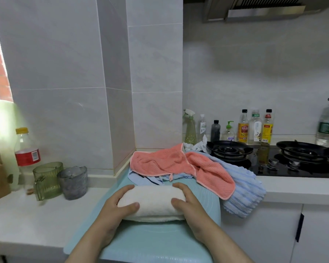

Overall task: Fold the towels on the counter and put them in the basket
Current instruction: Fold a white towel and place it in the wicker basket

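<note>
White towel [151, 203], folded into a thick bundle, lies on the pale green mat [156, 242] between the two hands, its long axis running left to right from palm to palm. The left hand [114, 207] grips its left end, thumb over the top and fingers wrapped round the far side. The right hand [190, 202] clasps the right end likewise. Both ends are hidden under the palms. Beyond the hands a coral towel [179, 164] lies crumpled, covering much of a light blue towel [241, 188] that droops off the counter [36, 215] edge, right of the right hand.
</note>
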The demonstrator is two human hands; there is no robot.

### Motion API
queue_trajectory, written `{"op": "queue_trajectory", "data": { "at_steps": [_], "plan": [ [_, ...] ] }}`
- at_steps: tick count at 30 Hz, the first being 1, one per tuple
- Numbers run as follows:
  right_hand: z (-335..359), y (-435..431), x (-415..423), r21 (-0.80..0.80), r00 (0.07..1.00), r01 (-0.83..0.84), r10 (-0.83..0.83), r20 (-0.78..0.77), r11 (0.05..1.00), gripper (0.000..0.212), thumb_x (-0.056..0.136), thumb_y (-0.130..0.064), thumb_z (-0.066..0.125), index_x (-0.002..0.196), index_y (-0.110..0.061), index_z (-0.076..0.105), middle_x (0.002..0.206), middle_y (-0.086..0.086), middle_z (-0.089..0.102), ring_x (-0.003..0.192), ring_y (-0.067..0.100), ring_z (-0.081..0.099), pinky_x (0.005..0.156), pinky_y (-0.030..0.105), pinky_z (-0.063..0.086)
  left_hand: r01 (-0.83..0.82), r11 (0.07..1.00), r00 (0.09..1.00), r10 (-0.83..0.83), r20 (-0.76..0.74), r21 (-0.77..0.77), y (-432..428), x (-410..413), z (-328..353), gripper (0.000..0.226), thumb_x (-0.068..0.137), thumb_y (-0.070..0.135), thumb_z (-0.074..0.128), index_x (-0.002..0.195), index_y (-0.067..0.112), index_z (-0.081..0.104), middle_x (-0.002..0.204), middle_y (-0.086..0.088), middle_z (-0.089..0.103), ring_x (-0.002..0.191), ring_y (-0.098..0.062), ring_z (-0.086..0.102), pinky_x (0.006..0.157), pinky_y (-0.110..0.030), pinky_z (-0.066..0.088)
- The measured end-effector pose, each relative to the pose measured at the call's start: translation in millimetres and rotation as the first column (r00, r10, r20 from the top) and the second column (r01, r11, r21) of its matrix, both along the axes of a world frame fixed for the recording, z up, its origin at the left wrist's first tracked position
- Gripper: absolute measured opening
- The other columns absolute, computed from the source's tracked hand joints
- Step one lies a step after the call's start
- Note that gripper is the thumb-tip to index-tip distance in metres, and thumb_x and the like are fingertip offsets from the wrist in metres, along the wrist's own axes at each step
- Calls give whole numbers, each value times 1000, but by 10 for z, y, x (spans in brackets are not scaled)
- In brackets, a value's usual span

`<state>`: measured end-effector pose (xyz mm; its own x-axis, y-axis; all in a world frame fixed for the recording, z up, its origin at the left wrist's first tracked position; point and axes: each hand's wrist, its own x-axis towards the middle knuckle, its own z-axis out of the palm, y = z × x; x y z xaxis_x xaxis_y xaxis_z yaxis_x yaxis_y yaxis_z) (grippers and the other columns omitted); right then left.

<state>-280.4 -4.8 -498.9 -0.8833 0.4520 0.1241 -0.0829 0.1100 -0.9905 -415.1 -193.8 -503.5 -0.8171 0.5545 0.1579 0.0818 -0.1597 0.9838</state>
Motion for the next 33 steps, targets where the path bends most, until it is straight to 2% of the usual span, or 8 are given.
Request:
{"op": "queue_trajectory", "data": {
  "at_steps": [3,6,9,14,17,23,28,33],
  "plan": [
    [20,25,14,-31,999,-52,53,13,998,65,60,-18,58,121,-42,55,123,3,53,109,23,54,88,29,44,45,999,997,-46,59,21,-15,-34,20,80,37,14,85,115,24,66,122,-6,61,111,-29,59,91,-39,51],
    [17,47,20,-66,999,-32,31,-16,997,70,57,-10,59,120,-38,58,123,6,54,110,28,55,87,32,48,33,998,995,-37,93,46,-23,-67,4,75,44,2,81,115,23,65,123,-11,60,111,-32,59,92,-43,51],
    [-4,61,4,-128,998,-23,16,-56,992,68,58,-4,59,120,-33,60,124,3,56,111,27,57,82,32,51,9,997,995,-16,97,72,-15,-52,5,71,49,0,79,114,24,64,123,-12,60,111,-32,58,92,-43,51],
    [-26,81,-9,-179,995,12,-30,-98,984,56,75,7,61,114,-33,63,121,0,59,112,28,58,94,41,50,-25,996,995,17,101,85,-3,-49,12,64,62,-8,82,114,25,62,123,-9,58,111,-32,59,91,-43,52],
    [-21,90,-19,-166,995,34,-50,-92,985,53,84,10,57,113,-34,62,121,-1,60,113,27,58,101,46,48,-54,996,994,47,100,68,9,-82,-1,50,76,-5,74,115,26,63,124,-6,60,112,-29,60,98,-46,49],
    [-78,145,-84,-176,996,51,-63,-68,983,50,90,0,59,127,-34,56,129,-3,58,117,19,58,107,42,45,-98,992,995,99,7,-73,40,-132,-50,56,81,14,75,132,25,56,130,4,61,117,-18,59,106,-44,43],
    [12,172,-56,-271,997,10,-31,-76,962,59,89,10,46,140,-18,47,128,1,60,113,21,60,93,33,49,-52,999,990,53,129,-7,38,-74,64,62,78,-12,56,135,13,52,128,-5,60,111,-22,60,90,-35,50],
    [-25,193,-75,-280,998,8,-26,-60,960,65,83,18,43,137,-17,50,129,6,60,115,26,60,101,40,48,-102,993,993,105,62,-51,70,-58,42,60,83,-18,53,133,15,54,117,0,66,104,-16,63,87,-29,52]
  ]
}}
